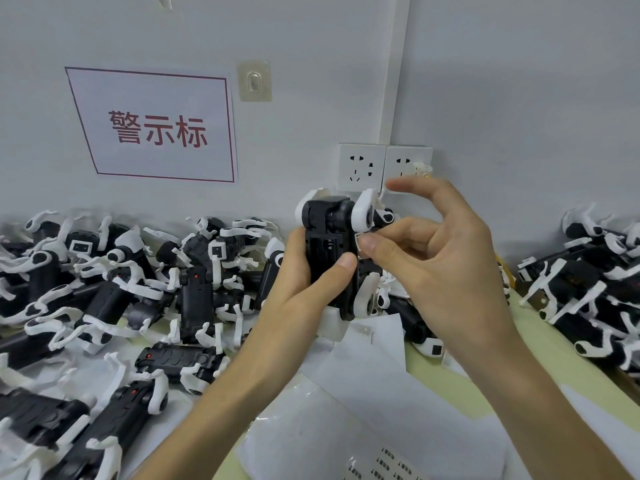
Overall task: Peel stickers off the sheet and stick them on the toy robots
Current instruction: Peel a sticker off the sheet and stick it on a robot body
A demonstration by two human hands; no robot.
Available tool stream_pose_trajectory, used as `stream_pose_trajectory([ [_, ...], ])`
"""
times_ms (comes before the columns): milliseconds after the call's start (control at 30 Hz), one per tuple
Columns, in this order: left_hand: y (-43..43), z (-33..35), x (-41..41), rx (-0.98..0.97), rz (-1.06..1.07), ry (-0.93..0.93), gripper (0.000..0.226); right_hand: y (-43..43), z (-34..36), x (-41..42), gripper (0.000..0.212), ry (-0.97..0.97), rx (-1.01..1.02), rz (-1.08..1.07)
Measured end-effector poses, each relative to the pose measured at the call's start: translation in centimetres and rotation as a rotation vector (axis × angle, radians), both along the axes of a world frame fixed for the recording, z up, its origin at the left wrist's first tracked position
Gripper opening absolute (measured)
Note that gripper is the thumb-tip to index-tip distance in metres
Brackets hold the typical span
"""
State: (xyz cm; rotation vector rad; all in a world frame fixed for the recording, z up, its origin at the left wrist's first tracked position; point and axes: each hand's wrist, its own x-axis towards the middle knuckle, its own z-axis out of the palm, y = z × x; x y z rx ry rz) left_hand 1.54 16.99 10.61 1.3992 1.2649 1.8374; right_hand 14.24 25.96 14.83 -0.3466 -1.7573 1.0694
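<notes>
One wide-angle view, worn on the person's head, looks forward and slightly down across the counter (540, 341) to the far wall (519, 98), which fills the upper half. It sits close: the left hand (304, 282) and right hand (440, 258) meet near the centre.

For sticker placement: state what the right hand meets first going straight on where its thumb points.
The toy robot held in the left hand: the thumb of the right hand seems to touch its black side, though depth is unclear.
</notes>
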Motion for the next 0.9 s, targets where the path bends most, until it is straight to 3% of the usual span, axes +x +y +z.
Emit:
stream_pose_trajectory([
  [633,-0.51,0.56,0.08,0.05,-0.011,0.106,0.037,0.32,0.14,0.63,0.045,-0.064,-0.056,0.046],
  [767,-0.29,0.75,0.18,0.061,-0.048,-0.017,0.037,0.13,-0.15,0.11,0.052,-0.06,-0.072,0.033],
  [900,-0.18,0.89,-0.11,-0.065,-0.116,-0.229,0.033,0.4,-0.34,-0.22,0.024,-0.055,-0.086,0.078],
])
